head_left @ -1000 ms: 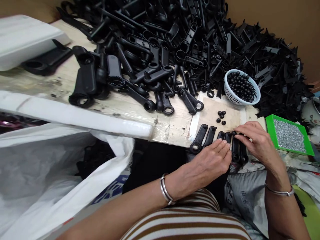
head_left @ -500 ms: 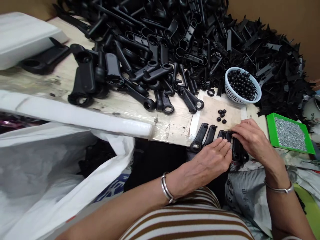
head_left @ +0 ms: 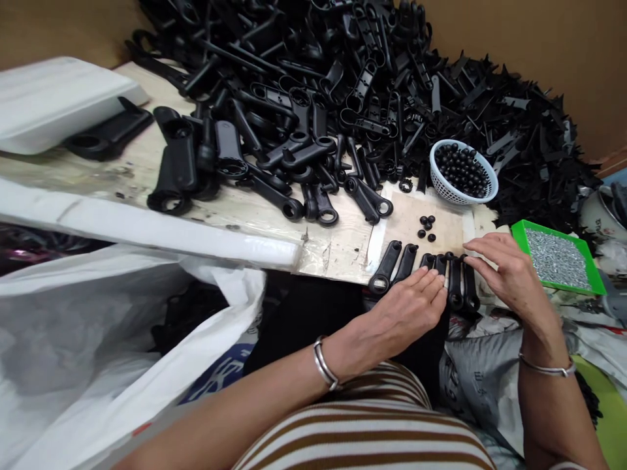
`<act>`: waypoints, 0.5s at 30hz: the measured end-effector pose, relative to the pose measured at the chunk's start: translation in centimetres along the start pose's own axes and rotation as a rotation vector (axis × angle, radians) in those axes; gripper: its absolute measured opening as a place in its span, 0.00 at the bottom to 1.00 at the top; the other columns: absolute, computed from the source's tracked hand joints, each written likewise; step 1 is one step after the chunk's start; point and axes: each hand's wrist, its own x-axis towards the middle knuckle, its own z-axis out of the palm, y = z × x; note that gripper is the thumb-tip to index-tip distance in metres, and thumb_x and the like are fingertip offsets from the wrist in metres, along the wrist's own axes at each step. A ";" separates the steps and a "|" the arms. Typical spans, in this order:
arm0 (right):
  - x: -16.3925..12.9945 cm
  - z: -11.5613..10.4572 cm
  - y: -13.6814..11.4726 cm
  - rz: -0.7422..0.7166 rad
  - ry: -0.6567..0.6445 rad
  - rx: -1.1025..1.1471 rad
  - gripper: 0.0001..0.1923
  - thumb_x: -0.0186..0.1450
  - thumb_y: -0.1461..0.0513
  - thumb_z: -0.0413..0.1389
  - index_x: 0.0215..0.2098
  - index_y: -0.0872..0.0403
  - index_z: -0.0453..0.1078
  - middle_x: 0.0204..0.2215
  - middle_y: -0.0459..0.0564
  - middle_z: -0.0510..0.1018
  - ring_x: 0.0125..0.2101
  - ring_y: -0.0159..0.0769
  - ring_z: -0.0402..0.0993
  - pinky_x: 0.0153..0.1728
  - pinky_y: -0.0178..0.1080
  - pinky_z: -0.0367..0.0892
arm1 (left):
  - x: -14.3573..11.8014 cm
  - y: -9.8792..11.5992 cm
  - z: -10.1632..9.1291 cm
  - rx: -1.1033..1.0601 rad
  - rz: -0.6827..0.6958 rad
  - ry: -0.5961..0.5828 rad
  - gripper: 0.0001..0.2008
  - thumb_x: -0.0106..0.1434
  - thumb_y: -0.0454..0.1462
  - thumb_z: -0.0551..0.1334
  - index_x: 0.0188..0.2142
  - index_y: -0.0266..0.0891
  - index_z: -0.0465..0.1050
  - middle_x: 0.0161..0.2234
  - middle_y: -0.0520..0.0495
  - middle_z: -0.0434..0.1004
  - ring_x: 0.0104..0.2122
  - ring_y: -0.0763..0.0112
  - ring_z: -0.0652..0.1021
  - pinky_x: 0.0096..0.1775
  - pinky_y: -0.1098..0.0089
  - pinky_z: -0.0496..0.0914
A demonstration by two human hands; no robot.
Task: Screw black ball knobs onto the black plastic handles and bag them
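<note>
Several black plastic handle arms (head_left: 458, 282) lie side by side in a row at the near edge of the worn wooden bench (head_left: 337, 245). My left hand (head_left: 409, 310) rests flat on the lower ends of the middle arms, fingers together. My right hand (head_left: 504, 274) hovers just right of the row, fingers apart, fingertips touching the top of the rightmost arm. A few loose black caps (head_left: 426, 226) lie on the bench just beyond the row.
A white basket of black caps (head_left: 463, 172) stands behind the row. A green tray of small metal screws (head_left: 558, 258) sits at the right. A big heap of black arms (head_left: 343, 85) fills the back. A white plastic bag (head_left: 98, 339) gapes at the lower left.
My right hand has lifted off the rightmost arms and slid slightly right, uncovering them. My left hand has stayed on the row.
</note>
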 end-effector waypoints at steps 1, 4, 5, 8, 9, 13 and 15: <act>0.0 -0.2 0.1 -0.001 0.005 -0.011 0.10 0.67 0.62 0.56 0.46 0.53 0.75 0.39 0.54 0.81 0.43 0.44 0.72 0.46 0.47 0.70 | 0.0 0.0 0.0 0.009 0.000 -0.003 0.13 0.66 0.28 0.58 0.50 0.25 0.69 0.51 0.34 0.76 0.54 0.60 0.76 0.60 0.61 0.65; 0.1 -0.3 0.0 0.003 -0.012 -0.023 0.09 0.68 0.62 0.55 0.44 0.54 0.76 0.39 0.54 0.81 0.43 0.43 0.72 0.46 0.46 0.70 | 0.0 0.1 -0.2 0.047 0.005 -0.005 0.13 0.66 0.27 0.56 0.49 0.26 0.70 0.51 0.35 0.77 0.53 0.61 0.77 0.60 0.62 0.65; 0.2 -0.2 -0.1 0.001 -0.028 -0.018 0.09 0.68 0.62 0.55 0.44 0.55 0.75 0.39 0.54 0.81 0.43 0.43 0.72 0.46 0.46 0.70 | 0.0 0.1 -0.2 0.059 0.008 0.000 0.13 0.67 0.27 0.56 0.49 0.26 0.70 0.51 0.36 0.77 0.53 0.61 0.77 0.59 0.62 0.65; 0.7 0.1 -0.4 -0.012 -0.091 0.007 0.10 0.68 0.61 0.55 0.46 0.55 0.74 0.40 0.54 0.81 0.42 0.41 0.71 0.46 0.45 0.69 | 0.1 0.1 -0.2 0.082 0.017 0.014 0.13 0.66 0.28 0.56 0.50 0.26 0.71 0.51 0.36 0.77 0.53 0.60 0.77 0.59 0.62 0.65; 0.8 0.3 -0.5 -0.015 -0.114 0.013 0.10 0.68 0.60 0.55 0.46 0.55 0.74 0.40 0.53 0.81 0.42 0.41 0.71 0.46 0.45 0.69 | 0.1 0.1 -0.2 0.087 0.018 0.014 0.14 0.66 0.28 0.56 0.50 0.26 0.71 0.51 0.35 0.77 0.53 0.60 0.77 0.59 0.62 0.66; 1.4 1.1 -0.5 -0.049 -0.180 0.019 0.09 0.69 0.61 0.54 0.44 0.54 0.74 0.37 0.52 0.80 0.40 0.41 0.70 0.43 0.44 0.69 | 0.1 0.2 -0.2 0.085 0.011 -0.015 0.13 0.67 0.28 0.54 0.50 0.26 0.70 0.51 0.34 0.76 0.53 0.60 0.77 0.59 0.62 0.65; 1.5 1.5 -0.5 -0.083 -0.174 0.014 0.08 0.69 0.62 0.54 0.43 0.54 0.74 0.36 0.53 0.79 0.40 0.41 0.68 0.43 0.44 0.69 | 0.1 0.2 -0.2 0.071 0.006 -0.015 0.13 0.67 0.28 0.54 0.50 0.26 0.70 0.51 0.34 0.77 0.53 0.60 0.77 0.59 0.62 0.66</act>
